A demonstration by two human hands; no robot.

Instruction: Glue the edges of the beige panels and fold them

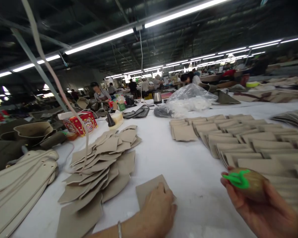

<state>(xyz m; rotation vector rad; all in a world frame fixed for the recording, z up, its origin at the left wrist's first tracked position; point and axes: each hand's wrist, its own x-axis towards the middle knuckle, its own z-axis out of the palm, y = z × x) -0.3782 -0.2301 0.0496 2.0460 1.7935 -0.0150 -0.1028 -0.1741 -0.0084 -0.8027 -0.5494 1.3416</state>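
Note:
My left hand [160, 206], with a bracelet at the wrist, rests with curled fingers on a flat taupe square piece [147, 190] that looks like leather or fabric. Its fingertips close over the piece's right edge. At the right, my right hand [260, 208] is wrapped round a rounded tan object [254, 185] with a bright green, strip-like part [238, 178] on top. I cannot tell its exact kind. To the left of my left hand, similar taupe pieces lie in a loose, overlapping heap [109, 162]. Beyond my right hand spread rows of stacked taupe pieces [253, 145].
Long cream strips [22, 185] lie at the far left, near a hanging cable [57, 79]. A red patterned box [81, 123], a dark cone-shaped nozzle [110, 119], clear plastic wrap [191, 99] and a kettle [157, 97] stand farther back. Several people work beyond the white table [156, 148].

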